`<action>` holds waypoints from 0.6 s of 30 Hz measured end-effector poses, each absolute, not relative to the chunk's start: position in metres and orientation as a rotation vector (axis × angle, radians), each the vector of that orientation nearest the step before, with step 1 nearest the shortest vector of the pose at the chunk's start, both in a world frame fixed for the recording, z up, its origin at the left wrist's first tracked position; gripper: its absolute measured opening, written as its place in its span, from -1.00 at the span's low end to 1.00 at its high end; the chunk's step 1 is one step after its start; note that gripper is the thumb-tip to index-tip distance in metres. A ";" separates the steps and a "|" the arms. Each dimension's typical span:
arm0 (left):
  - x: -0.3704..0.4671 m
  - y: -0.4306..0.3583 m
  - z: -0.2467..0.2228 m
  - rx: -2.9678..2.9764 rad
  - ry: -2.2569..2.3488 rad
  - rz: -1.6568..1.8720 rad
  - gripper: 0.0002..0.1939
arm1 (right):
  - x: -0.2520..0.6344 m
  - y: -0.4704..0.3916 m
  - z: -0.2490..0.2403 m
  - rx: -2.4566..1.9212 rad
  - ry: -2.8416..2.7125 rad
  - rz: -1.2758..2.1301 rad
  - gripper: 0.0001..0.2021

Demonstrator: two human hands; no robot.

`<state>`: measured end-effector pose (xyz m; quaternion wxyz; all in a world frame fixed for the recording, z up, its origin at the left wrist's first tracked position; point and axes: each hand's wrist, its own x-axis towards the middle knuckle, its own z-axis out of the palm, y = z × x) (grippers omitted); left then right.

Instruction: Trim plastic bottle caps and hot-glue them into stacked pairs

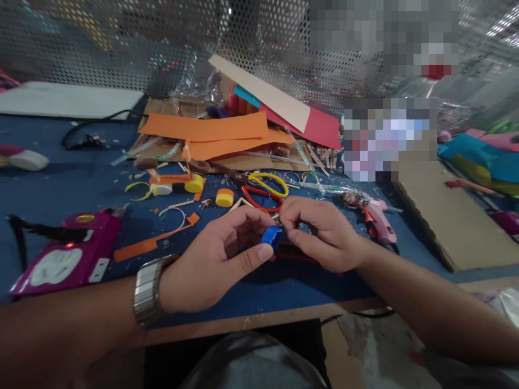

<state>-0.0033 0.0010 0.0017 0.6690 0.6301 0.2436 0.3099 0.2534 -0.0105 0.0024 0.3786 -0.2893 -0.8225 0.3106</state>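
A small blue ring-shaped piece [270,235] is pinched between the thumb and fingers of my left hand [221,256], which wears a metal watch. Just right of it, my right hand [324,232] has its fingers curled and pressed together by the blue piece's edge; what they hold, if anything, is too small to make out. Beyond the hands lie scissors with red and yellow handles [268,185]. A yellow and orange round piece [224,198] rests left of the scissors.
On the left stands a purple device [75,251] with a lit red light. A pink glue gun [381,220] lies right of my right hand. Orange strips [206,127] lie on cardboard at the back. A cardboard sheet [458,216] is at the right.
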 end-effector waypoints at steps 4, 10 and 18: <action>-0.005 0.003 -0.003 1.357 0.574 0.696 -0.72 | 0.254 -0.011 -0.002 -0.778 -2.004 0.796 -0.81; -0.003 0.006 -0.014 1.222 0.565 0.721 -0.69 | 0.254 -0.009 -0.004 -0.885 -1.965 0.727 -0.63; 0.000 0.007 -0.011 1.238 0.574 0.712 -0.68 | 0.249 -0.007 -0.002 -0.847 -1.983 0.545 -0.84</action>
